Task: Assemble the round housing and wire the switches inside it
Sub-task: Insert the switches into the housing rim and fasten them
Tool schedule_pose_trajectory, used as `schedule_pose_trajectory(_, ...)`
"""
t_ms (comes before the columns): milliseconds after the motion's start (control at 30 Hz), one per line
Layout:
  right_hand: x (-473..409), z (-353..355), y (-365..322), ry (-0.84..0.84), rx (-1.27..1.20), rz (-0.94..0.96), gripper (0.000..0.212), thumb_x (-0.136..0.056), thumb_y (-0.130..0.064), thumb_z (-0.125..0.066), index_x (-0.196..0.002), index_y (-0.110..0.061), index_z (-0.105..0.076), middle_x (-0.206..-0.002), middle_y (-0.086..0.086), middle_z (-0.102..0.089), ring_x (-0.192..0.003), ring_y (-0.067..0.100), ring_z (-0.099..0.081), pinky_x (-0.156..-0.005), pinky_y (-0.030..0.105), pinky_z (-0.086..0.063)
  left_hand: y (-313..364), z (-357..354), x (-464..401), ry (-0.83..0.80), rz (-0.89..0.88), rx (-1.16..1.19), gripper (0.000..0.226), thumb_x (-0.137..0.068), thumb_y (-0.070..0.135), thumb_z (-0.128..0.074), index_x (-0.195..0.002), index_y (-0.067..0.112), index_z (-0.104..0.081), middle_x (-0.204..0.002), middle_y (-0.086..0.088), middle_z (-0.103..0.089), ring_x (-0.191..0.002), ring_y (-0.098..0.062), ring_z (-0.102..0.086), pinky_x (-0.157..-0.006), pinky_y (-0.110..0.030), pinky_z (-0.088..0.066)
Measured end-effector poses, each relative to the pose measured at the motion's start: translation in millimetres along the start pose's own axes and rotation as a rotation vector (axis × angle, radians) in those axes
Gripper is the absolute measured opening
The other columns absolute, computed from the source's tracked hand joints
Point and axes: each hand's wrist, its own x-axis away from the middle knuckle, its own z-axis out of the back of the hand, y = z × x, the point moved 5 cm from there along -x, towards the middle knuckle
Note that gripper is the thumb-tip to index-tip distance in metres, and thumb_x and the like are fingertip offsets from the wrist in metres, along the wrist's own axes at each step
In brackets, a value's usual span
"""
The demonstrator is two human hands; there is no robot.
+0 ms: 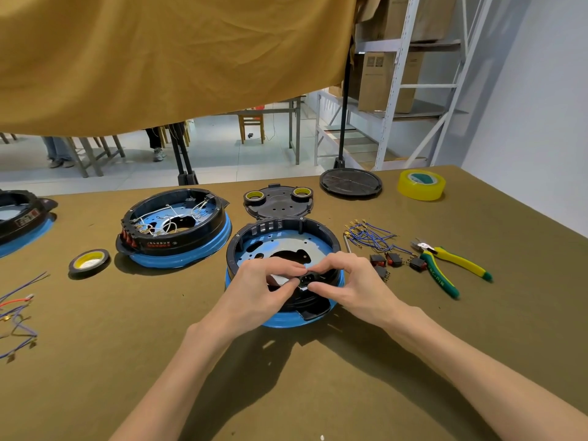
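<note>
A round black housing (280, 230) on a blue base sits at the table's centre, its metal floor bare of wires. At its near rim, my left hand (264, 284) and my right hand (346, 281) both pinch a small black socket part (306, 279), fingertips meeting over it. Loose red-and-black switches (393, 259) lie just right of the housing, beside a bundle of blue wires (370, 237) with brass terminals. A flat black cover plate (278, 202) lies behind the housing.
A second housing (175, 227), wired with switches fitted, stands at left; a third (19, 218) is at the far left edge. Black tape roll (89, 261), yellow tape roll (421, 184), round black lid (350, 183), green-yellow pliers (445, 262), and more wires (16, 313) at left.
</note>
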Motion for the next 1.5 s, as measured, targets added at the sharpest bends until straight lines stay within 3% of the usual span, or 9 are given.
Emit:
schedule_pose_trajectory(133,1.7,0.6,1.8,0.043,-0.021,0.015,0.024,-0.086,-0.036,-0.081,-0.109,-0.031,-0.077,-0.103,-0.022,-0.072,-0.108,0.009,-0.063,-0.102,0.046,-0.045,0.4,0.4,0.9,-0.024,-0.02,0.021,0.034,-0.093,0.015,-0.073,-0.123,0.03,-0.075,-0.123,0.02,-0.071,-0.118,0.006,-0.061,-0.083,-0.016,-0.054)
schedule_pose_trajectory(300,4.0,-1.2,6.4,0.068,-0.028,0.036,0.024,-0.088,-0.031,-0.081,-0.112,-0.03,-0.076,-0.105,-0.021,-0.072,-0.109,0.01,-0.063,-0.095,0.017,-0.043,1.1,-0.1,5.3,-0.022,-0.069,-0.001,0.04,-0.089,0.016,-0.078,-0.126,0.03,-0.073,-0.125,0.022,-0.068,-0.12,0.006,-0.059,-0.09,-0.014,-0.053)
schedule_pose_trajectory(400,5.3,-2.1,7.2,0.093,-0.04,0.049,0.026,-0.088,-0.03,-0.08,-0.113,-0.029,-0.077,-0.106,-0.021,-0.072,-0.11,0.011,-0.062,-0.091,0.01,-0.042,1.4,-0.8,6.4,-0.029,-0.092,-0.026,0.045,-0.087,0.013,-0.079,-0.129,0.029,-0.072,-0.128,0.022,-0.067,-0.123,0.007,-0.057,-0.095,-0.014,-0.051)
schedule_pose_trajectory(700,4.8,-3.3,10.5,0.095,-0.017,0.049,0.028,-0.087,-0.031,-0.08,-0.115,-0.027,-0.076,-0.107,-0.019,-0.072,-0.112,0.013,-0.062,-0.095,0.014,-0.043,3.9,-0.5,7.3,-0.036,-0.112,-0.041,0.047,-0.089,0.011,-0.078,-0.132,0.027,-0.069,-0.132,0.02,-0.065,-0.126,0.007,-0.055,-0.108,-0.017,-0.046)
schedule_pose_trajectory(1033,7.4,-5.8,8.4,0.069,0.09,0.101,0.027,-0.087,-0.035,-0.076,-0.114,-0.032,-0.074,-0.109,-0.023,-0.069,-0.115,0.008,-0.058,-0.096,0.011,-0.038,7.5,-3.5,8.6,-0.025,-0.11,-0.102,0.036,-0.089,0.016,-0.076,-0.124,0.025,-0.074,-0.125,0.017,-0.069,-0.119,0.005,-0.06,-0.104,-0.03,-0.054)
schedule_pose_trajectory(1167,9.0,-5.7,5.3,0.078,0.093,0.104,0.024,-0.088,-0.035,-0.074,-0.112,-0.029,-0.075,-0.108,-0.022,-0.069,-0.115,0.008,-0.057,-0.095,0.011,-0.038,8.8,-5.8,9.9,-0.005,-0.117,-0.111,0.033,-0.09,0.017,-0.075,-0.123,0.025,-0.075,-0.124,0.017,-0.069,-0.118,0.004,-0.061,-0.103,-0.029,-0.054)
schedule_pose_trajectory(1367,10.3,-4.4,-0.1,0.016,0.176,0.166,0.021,-0.092,-0.027,-0.074,-0.113,-0.024,-0.073,-0.11,-0.019,-0.069,-0.114,0.004,-0.058,-0.103,0.022,-0.038,9.6,-9.0,10.9,-0.024,-0.145,-0.16,0.03,-0.094,0.018,-0.071,-0.124,0.023,-0.075,-0.123,0.015,-0.068,-0.116,0.003,-0.06,-0.102,-0.024,-0.053)
schedule_pose_trajectory(1500,5.1,1.7,-6.8,-0.003,0.097,0.084,0.019,-0.096,-0.022,-0.068,-0.113,-0.027,-0.075,-0.107,-0.022,-0.07,-0.113,0.005,-0.061,-0.099,0.018,-0.041,5.3,-9.2,12.5,-0.012,-0.161,-0.207,0.03,-0.094,0.029,-0.069,-0.123,0.028,-0.073,-0.124,0.017,-0.065,-0.118,0.003,-0.057,-0.105,-0.022,-0.046)
